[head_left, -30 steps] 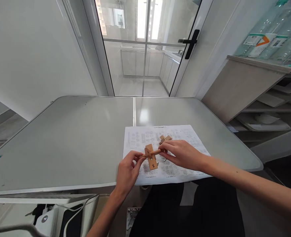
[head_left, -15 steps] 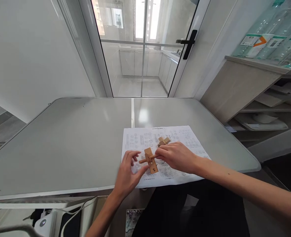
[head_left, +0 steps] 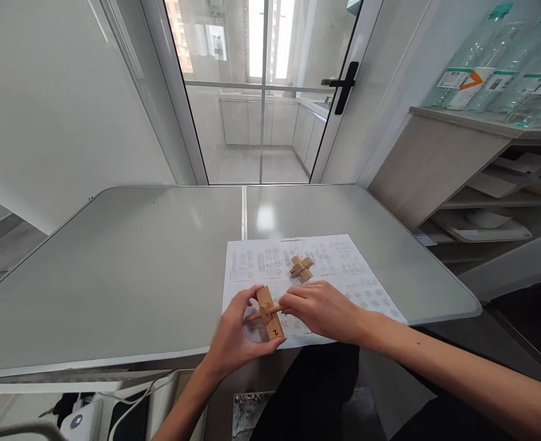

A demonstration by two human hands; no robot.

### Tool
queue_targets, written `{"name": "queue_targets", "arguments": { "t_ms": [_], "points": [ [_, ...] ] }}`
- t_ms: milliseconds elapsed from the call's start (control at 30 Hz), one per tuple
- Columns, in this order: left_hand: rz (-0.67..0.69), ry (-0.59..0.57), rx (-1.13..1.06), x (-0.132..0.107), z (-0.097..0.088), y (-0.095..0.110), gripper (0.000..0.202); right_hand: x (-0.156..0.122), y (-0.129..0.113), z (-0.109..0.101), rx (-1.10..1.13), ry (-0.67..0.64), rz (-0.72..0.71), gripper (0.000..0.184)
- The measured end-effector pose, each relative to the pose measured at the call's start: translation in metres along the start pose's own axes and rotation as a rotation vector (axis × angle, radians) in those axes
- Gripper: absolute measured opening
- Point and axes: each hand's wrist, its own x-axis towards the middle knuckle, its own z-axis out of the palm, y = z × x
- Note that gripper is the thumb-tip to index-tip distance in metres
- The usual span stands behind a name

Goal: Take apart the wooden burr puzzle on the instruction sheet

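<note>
My left hand (head_left: 236, 334) is closed round a flat wooden puzzle block (head_left: 268, 313) marked with a "2", held just above the printed instruction sheet (head_left: 339, 263). A thin wooden bar (head_left: 253, 315) runs through the block's slot. My right hand (head_left: 319, 309) pinches the bar's right end beside the block. A second small cluster of crossed wooden pieces (head_left: 301, 267) lies loose on the sheet, a little beyond my right hand.
The sheet lies on a grey folding table (head_left: 128, 269) near its front edge. A wooden shelf unit (head_left: 458, 165) with papers and plastic bottles stands to the right. A glass door is behind the table. Cables and a white device sit below the table's left front.
Both hands and the block have moved nearer the table's front edge. My left hand let go of the bar's end, then closed round the block. The crossed pieces now lie uncovered.
</note>
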Motion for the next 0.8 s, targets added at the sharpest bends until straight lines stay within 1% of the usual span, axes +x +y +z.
{"name": "queue_targets", "arguments": {
  "t_ms": [200,267,400,500,633,800],
  "points": [
    [0.035,-0.009,0.039,-0.002,-0.002,0.005,0.088,-0.006,-0.002,-0.002,-0.033,-0.023,-0.043,0.02],
    [0.078,0.0,0.072,-0.001,-0.003,0.009,0.087,-0.007,-0.001,0.0,-0.033,-0.032,-0.039,0.021],
    [0.196,-0.009,0.16,0.01,-0.004,0.023,0.082,-0.008,0.005,0.004,0.019,-0.018,0.04,0.018],
    [0.258,-0.032,0.2,0.022,-0.004,0.032,0.078,-0.01,0.01,0.003,0.076,-0.001,0.1,0.015],
    [0.274,-0.048,0.189,0.035,-0.007,0.036,0.083,-0.011,0.013,-0.006,0.143,0.048,0.117,0.016],
    [0.274,-0.044,0.172,0.04,-0.011,0.035,0.088,-0.008,0.017,-0.012,0.114,0.074,0.092,0.021]
  ]
}}
